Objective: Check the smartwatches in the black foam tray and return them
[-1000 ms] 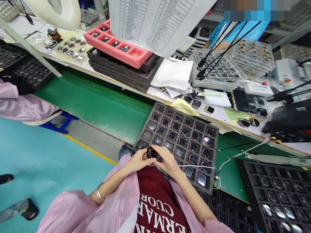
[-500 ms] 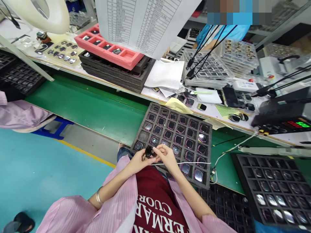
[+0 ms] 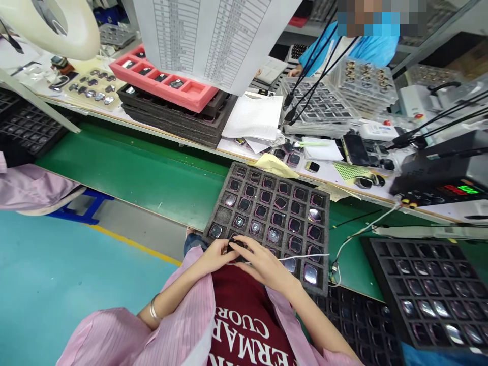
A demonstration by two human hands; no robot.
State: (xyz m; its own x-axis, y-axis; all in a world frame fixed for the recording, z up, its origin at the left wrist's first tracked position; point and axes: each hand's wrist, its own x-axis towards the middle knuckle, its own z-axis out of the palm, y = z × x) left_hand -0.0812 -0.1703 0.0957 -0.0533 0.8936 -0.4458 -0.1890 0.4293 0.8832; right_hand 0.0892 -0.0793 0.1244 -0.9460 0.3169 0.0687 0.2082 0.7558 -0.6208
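Close to my chest, my left hand [image 3: 218, 255] has its fingers closed round a small black watch-like piece [image 3: 232, 247]. My right hand [image 3: 260, 260] lies over the same piece, its fingers stretched across the top and covering much of it. A white cable [image 3: 305, 256] runs from beneath my right hand towards the right. Beyond both hands, a dark foam tray [image 3: 224, 216] holds several square watch faces in its compartments. One compartment near its left side has no watch face in it.
Behind the tray stands a bench [image 3: 168, 133] with stacked foam trays, a pink tray [image 3: 200, 99], papers and clear plastic trays. More dark trays [image 3: 385, 272] lie at the right. A person in blue [image 3: 377, 48] is across the bench. A hanging sheet [image 3: 213, 35] blocks part of the view.
My right hand has shifted from pinching beside the black piece to lying across its top with fingers extended. The view has moved slightly. The display on the box at the right reads differently.
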